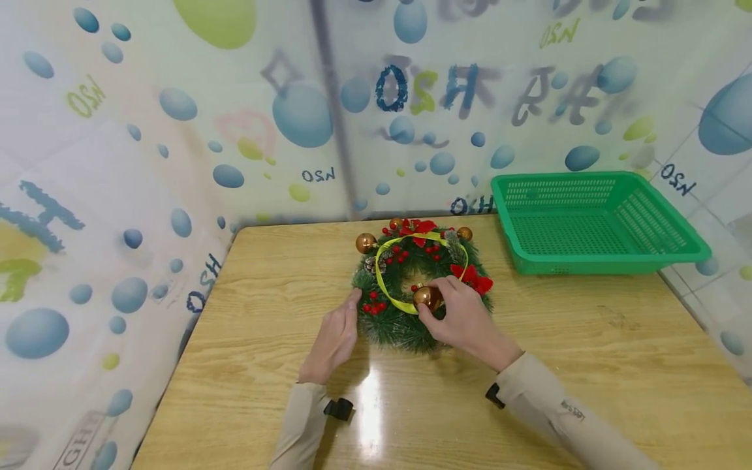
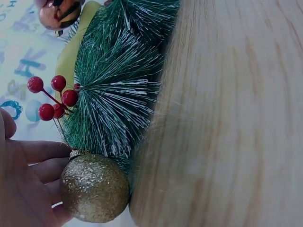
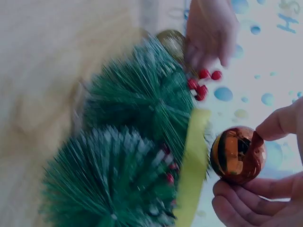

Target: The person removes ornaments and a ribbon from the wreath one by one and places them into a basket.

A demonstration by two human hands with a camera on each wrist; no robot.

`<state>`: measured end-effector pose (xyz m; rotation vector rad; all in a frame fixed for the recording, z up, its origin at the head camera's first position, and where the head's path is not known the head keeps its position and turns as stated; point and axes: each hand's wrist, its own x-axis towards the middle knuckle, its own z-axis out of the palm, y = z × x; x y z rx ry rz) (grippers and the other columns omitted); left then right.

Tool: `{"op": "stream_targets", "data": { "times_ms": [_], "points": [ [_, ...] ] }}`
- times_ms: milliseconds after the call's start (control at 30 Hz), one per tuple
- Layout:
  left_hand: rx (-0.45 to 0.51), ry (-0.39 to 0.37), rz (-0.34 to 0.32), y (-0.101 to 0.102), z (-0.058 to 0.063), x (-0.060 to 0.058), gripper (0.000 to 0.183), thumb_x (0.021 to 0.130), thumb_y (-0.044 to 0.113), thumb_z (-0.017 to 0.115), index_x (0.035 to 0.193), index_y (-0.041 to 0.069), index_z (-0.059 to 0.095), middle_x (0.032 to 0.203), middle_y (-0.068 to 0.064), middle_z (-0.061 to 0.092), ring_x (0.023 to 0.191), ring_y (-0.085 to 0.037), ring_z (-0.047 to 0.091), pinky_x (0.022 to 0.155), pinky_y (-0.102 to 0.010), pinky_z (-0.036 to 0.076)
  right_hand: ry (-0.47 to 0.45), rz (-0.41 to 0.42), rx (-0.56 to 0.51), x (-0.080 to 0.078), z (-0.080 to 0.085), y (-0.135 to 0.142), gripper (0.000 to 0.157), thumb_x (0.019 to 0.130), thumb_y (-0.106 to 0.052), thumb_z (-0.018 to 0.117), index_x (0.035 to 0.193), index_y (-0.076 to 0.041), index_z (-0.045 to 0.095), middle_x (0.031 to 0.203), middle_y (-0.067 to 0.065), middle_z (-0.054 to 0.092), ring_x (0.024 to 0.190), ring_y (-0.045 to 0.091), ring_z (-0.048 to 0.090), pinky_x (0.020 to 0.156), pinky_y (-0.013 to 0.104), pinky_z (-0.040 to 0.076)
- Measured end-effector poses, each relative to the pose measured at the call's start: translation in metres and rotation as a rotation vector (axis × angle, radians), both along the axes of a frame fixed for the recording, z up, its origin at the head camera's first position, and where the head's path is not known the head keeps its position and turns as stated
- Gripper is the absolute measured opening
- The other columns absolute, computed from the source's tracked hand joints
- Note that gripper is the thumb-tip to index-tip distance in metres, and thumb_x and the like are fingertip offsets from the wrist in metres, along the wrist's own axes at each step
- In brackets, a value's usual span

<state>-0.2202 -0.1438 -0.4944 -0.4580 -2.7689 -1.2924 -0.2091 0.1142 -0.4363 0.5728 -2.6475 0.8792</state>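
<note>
A green Christmas wreath [image 1: 399, 331] with red flowers, red berries and baubles lies on the wooden table. My right hand [image 1: 467, 321] pinches a shiny copper Christmas bauble [image 3: 236, 155] between thumb and fingers, above the wreath's front inner edge. A yellow ribbon [image 1: 383, 277] loops over the wreath, passing close by that bauble. At the wreath's left side is my left hand [image 1: 336, 334], its fingers extended against the rim. In the left wrist view these fingers lie behind a gold glitter bauble [image 2: 94, 188], beside a sprig of red berries [image 2: 58, 83].
A green plastic basket [image 1: 587, 264] stands at the table's back right. Behind the table [image 1: 276, 287] hangs a wall covering [image 1: 247, 117] printed with bubbles and letters. More copper baubles [image 1: 365, 243] sit along the wreath's far edge.
</note>
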Motion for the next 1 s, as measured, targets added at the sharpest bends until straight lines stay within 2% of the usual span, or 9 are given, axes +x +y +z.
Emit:
{"op": "stream_targets", "data": {
  "times_ms": [300,567,1000],
  "points": [
    [0.003,-0.009,0.0,0.0,-0.002,0.0,0.053,0.113,0.024,0.018,0.15,-0.008,0.039,0.158,-0.021,0.038,0.149,-0.035,0.036,0.126,-0.045,0.029,-0.114,0.054,-0.006,-0.022,0.01,0.016,0.026,0.09,-0.022,0.067,0.107,-0.003,0.071,0.092,0.006,0.069,0.073,0.013,0.06,0.061,0.026,0.054],
    [0.006,0.008,0.007,-0.001,-0.002,0.0,0.052,0.113,0.022,0.019,0.149,-0.008,0.04,0.157,-0.023,0.04,0.148,-0.035,0.037,0.125,-0.045,0.03,-0.254,0.133,-0.003,-0.043,0.016,0.025,0.03,0.096,-0.023,0.062,0.116,-0.003,0.07,0.097,0.005,0.072,0.081,0.014,0.066,0.074,0.036,0.06],
    [0.018,0.045,-0.003,-0.001,-0.003,-0.001,0.052,0.113,0.022,0.019,0.148,-0.011,0.041,0.154,-0.027,0.042,0.146,-0.039,0.039,0.122,-0.046,0.035,-0.369,0.199,0.023,-0.058,0.022,0.024,0.031,0.1,-0.022,0.054,0.119,-0.004,0.069,0.097,0.004,0.072,0.076,0.01,0.062,0.072,0.033,0.056]
  ]
}}
